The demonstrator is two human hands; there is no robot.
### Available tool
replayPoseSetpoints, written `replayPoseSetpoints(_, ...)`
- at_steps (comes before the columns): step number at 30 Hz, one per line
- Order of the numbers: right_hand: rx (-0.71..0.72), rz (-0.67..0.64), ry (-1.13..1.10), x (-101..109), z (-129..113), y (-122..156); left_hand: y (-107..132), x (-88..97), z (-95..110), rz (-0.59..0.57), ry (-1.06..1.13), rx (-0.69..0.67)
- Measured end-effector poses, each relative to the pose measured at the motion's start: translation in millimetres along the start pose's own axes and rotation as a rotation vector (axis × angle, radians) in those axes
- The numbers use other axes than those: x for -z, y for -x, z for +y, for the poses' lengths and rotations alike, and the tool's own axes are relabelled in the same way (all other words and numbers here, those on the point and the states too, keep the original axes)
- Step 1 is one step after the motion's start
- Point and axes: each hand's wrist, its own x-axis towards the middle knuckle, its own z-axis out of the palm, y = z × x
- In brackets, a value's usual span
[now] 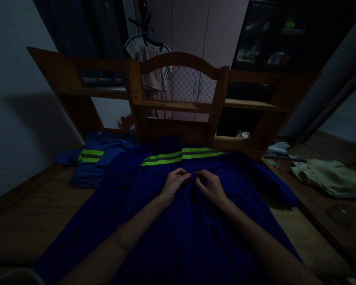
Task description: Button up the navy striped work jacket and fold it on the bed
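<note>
both hands (pixel 213 187) over a blue jacket (pixel 178 237), forearms (pixel 150 215) angled inward, fingers (pixel 204 173) loosely curled, any grip on it unclear

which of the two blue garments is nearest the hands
The darker work jacket, spread out in the middle, with the left hand and right hand at its front; the paler blue garment lies farther left.

Jacket (pixel 180 229) before the shelf (pixel 175 105), other garment (pixel 91 170) at its left, cloth (pixel 329 178) at right
</note>
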Motion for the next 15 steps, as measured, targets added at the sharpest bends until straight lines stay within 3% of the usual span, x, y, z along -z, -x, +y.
replayPoseSetpoints(15,0.001,-0.04,-0.032,0.0,2.1,-0.3,1.7,-2.6,3.6,0.003,0.031,-0.002)
